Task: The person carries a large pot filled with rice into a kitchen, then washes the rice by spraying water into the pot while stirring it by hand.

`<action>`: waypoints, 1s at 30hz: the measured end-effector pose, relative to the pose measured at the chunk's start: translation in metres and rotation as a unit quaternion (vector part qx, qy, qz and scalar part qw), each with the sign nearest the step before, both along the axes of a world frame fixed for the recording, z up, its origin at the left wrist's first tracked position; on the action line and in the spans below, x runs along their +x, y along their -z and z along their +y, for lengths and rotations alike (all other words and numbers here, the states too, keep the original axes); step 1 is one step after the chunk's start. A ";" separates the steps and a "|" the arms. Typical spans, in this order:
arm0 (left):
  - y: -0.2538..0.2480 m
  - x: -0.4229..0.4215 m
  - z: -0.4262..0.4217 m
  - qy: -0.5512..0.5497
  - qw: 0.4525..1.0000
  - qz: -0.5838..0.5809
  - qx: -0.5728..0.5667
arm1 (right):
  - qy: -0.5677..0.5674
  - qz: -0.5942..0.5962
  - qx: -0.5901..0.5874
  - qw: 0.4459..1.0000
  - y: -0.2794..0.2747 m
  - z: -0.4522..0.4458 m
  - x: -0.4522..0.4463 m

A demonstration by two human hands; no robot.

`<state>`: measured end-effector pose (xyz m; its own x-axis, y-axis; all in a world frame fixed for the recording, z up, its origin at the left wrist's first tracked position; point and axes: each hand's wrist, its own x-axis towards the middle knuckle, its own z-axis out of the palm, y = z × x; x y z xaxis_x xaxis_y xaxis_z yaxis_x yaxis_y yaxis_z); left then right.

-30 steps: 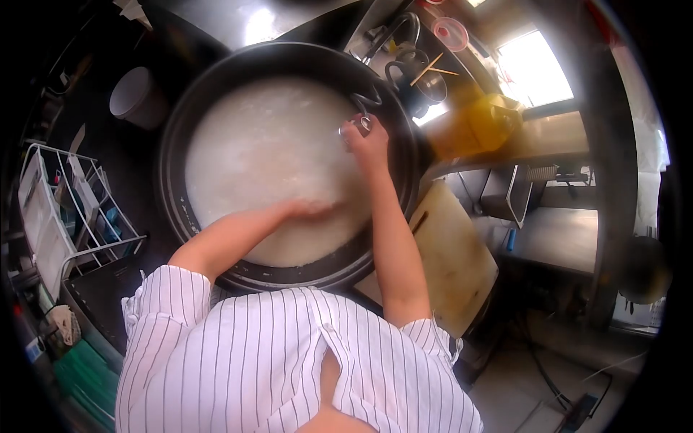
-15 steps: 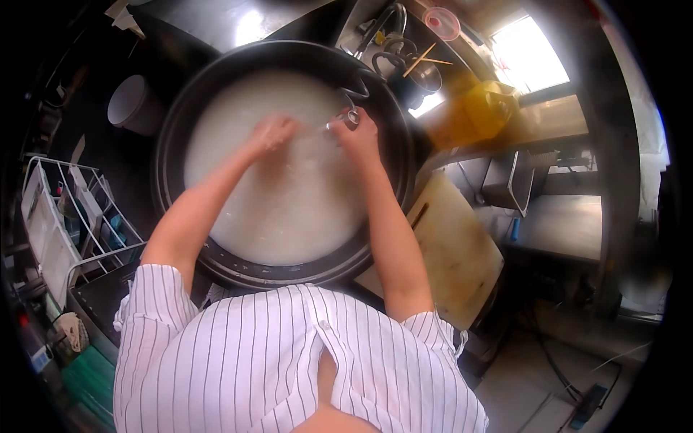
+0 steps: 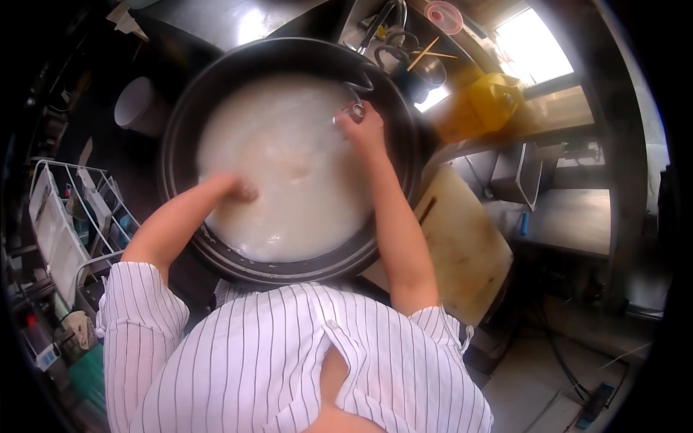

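Note:
A big dark round tub [image 3: 285, 273] in front of me is filled with cloudy, milky-white liquid [image 3: 296, 216]. On the near left side of that liquid, my left hand [image 3: 242, 189] is dipped in at the fingers, which are hidden below the surface. White grains cling to its skin. My right hand [image 3: 364, 130] is above the tub's far right part, its fingers wrapped round a silver metal hose nozzle [image 3: 356, 111]. A grey hose [image 3: 364, 85] curves from it toward the tub's far rim.
A sink tap [image 3: 382, 25] stands beyond the tub, near a metal pot [image 3: 431, 70] with chopsticks [image 3: 432, 54] across it. To the right are a yellow jug [image 3: 491, 105] and a stained cutting board [image 3: 465, 245]. A white wire rack [image 3: 79, 209] and a white bucket [image 3: 136, 105] stand left.
My left hand has swept from the middle of the tub toward its near left side, stirring the liquid. My right hand stays almost in place with the nozzle.

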<state>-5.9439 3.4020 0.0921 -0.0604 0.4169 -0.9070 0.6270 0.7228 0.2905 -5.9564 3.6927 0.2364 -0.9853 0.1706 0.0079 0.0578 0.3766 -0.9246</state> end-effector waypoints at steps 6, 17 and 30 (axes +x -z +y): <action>-0.012 0.050 0.056 -0.438 0.860 -0.263 -0.009 | 0.015 0.016 0.015 1.000 -0.002 0.001 -0.001; -0.121 0.016 0.120 -0.546 0.762 -0.198 0.285 | 0.035 0.018 0.007 0.999 -0.002 0.003 -0.001; -0.067 0.091 0.172 0.119 0.853 0.297 0.412 | 0.044 0.017 0.076 0.996 -0.001 0.005 0.000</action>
<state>-5.8527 3.5740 0.1589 -0.2320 0.9627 -0.1390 0.9407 0.2584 0.2196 -5.9564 3.6978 0.2379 -0.9655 0.2498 0.0732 0.0659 0.5065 -0.8597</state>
